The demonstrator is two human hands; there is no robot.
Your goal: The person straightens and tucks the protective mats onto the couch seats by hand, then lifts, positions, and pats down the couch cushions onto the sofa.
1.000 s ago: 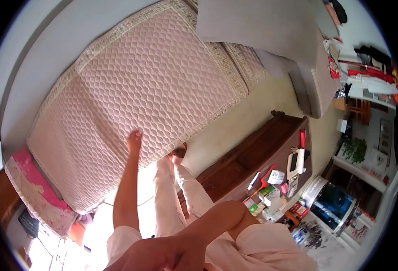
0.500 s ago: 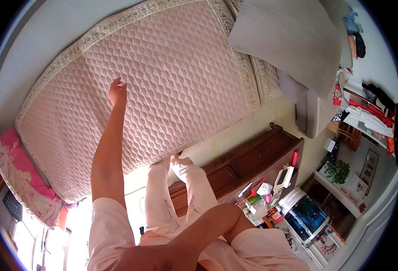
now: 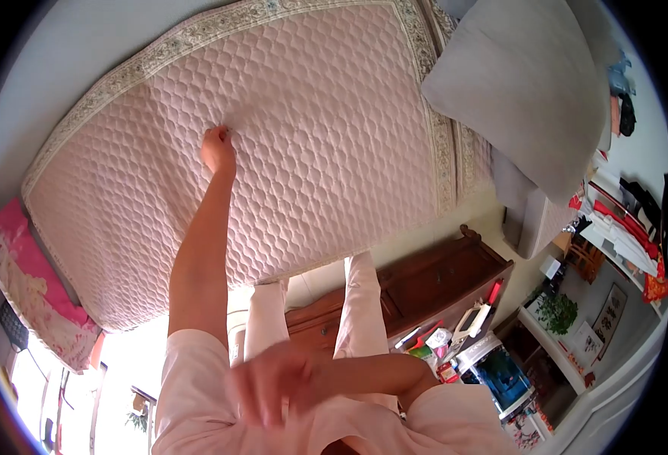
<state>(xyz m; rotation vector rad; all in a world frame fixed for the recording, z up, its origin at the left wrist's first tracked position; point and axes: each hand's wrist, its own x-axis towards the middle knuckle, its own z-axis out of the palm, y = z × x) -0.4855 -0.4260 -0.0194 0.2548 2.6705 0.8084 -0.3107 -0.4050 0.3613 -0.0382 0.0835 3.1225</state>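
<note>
Reaching: left hand [image 3: 219, 150], fingers curled, out over the pink quilted cover [image 3: 326, 136]; can't tell if it's touching or pinching anything.
Folded in: right hand [image 3: 273, 383], kinda blurry, fingers loosely apart, nothing visible in it.
Cover: dead ahead, long axis roughly left to right; of the 2, left hand's way nearer.
Right end: grey fabric piece [image 3: 523, 98] overlapping it in view.

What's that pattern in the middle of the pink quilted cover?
Wavy stitched rows across the pink quilted cover, best seen in the head view.
</note>
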